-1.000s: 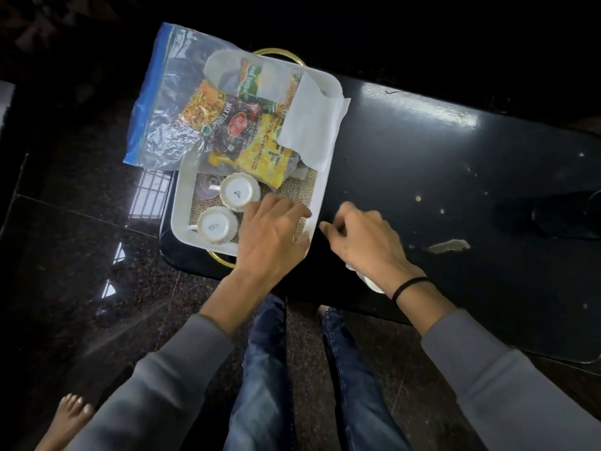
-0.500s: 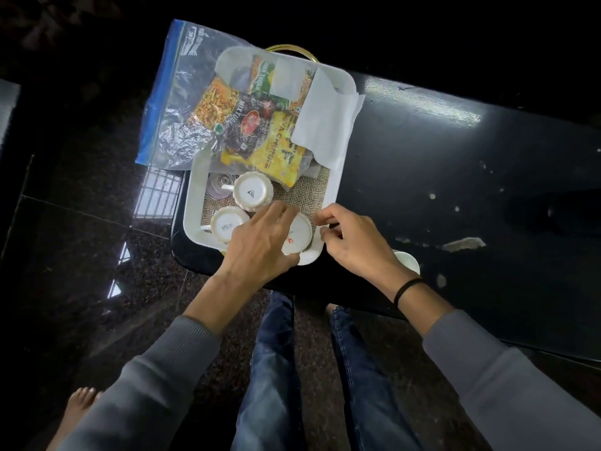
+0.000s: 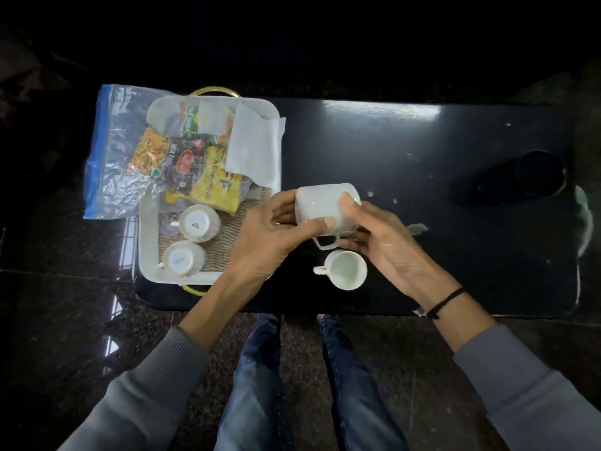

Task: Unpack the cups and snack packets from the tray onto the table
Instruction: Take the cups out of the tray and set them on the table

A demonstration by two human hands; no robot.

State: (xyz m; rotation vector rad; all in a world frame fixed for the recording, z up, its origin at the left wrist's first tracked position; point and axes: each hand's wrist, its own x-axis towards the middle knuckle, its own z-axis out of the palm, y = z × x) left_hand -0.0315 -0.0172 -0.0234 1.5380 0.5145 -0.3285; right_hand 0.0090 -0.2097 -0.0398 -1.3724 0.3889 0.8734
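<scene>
A white cup (image 3: 320, 206) lies on its side in the air just right of the tray, held between my left hand (image 3: 270, 236) and my right hand (image 3: 383, 236), handle pointing down. Below it another white cup (image 3: 346, 270) stands upright on the black table (image 3: 422, 157). The white tray (image 3: 148, 242) at the table's left end holds two upturned cups (image 3: 198, 222) (image 3: 182, 258). Further back lie several snack packets (image 3: 198, 170) inside a clear plastic bag (image 3: 113, 157), and a white napkin (image 3: 253, 148).
A dark round object (image 3: 523, 177) sits at the table's right end. A small glass (image 3: 169, 222) lies in the tray beside the upturned cups. The tray has gold handles (image 3: 216, 91) front and back. My knees are under the table's near edge, over a glossy dark floor.
My left hand has lifted a cup out of the tray and carried it right; my right hand has joined it on the cup. The upright cup on the table is now uncovered.
</scene>
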